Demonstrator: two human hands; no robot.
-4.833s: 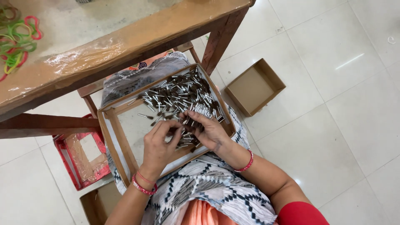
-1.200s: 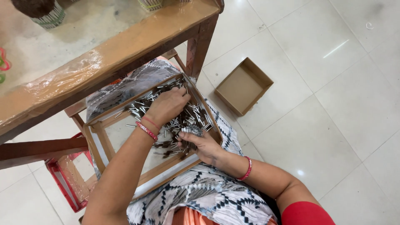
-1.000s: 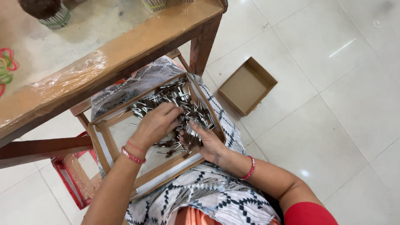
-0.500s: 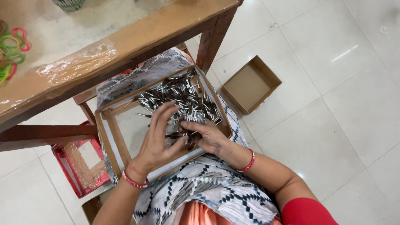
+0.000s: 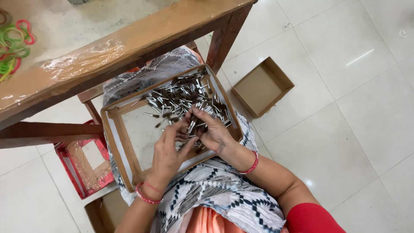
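Both hands met over the shallow wooden tray (image 5: pixel 116 142) on the lap: the left hand (image 5: pixel 168 149) and right hand (image 5: pixel 213 133) pinched several small silver-and-dark metal pins (image 5: pixel 192 127). Most of the heap (image 5: pixel 181 97) lay unsorted at the tray's far end.

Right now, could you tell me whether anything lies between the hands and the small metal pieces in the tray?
Nothing visible does. The left hand and right hand are already inside the tray, fingers meeting over the pile of metal pieces, a few pinched between them. The table stands beyond the tray.
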